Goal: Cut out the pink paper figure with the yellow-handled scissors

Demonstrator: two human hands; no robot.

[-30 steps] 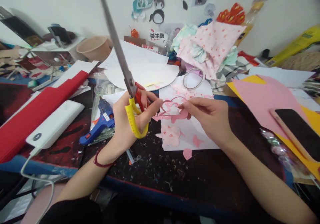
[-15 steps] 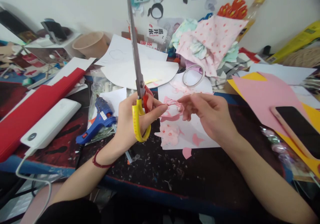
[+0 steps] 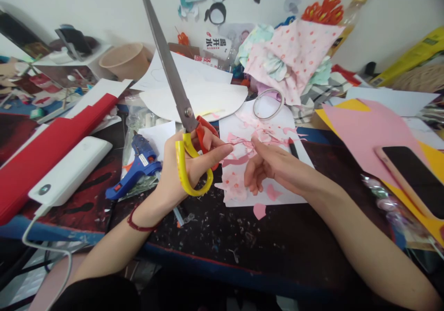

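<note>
My left hand (image 3: 189, 156) is closed, with a pair of scissors (image 3: 187, 112) hanging on it by the yellow and red handles. The long blades point up and left. Between its thumb and forefinger my left hand also pinches a thin reddish strand (image 3: 239, 143). At the strand's other side is my right hand (image 3: 277, 163), thumb and forefinger together on it, the other fingers loosely curled. Whether the strand is thread or wire I cannot tell. Below and behind lie pink paper scraps (image 3: 272, 192) and a pale pink dotted piece (image 3: 232, 186) on a white sheet (image 3: 239, 201).
A blue glue gun (image 3: 138, 165) and a white power bank (image 3: 71, 170) lie to the left. A tape roll (image 3: 255, 105) rests behind the hands. On the right are pink paper (image 3: 374, 131) and a phone (image 3: 414, 177). Dotted cloth (image 3: 294, 47) is heaped against the wall.
The scissors have tilted left, their blades swinging over and showing broader. My right hand has turned and lowered its curled fingers, uncovering a dark pen-like stick on the sheet.
</note>
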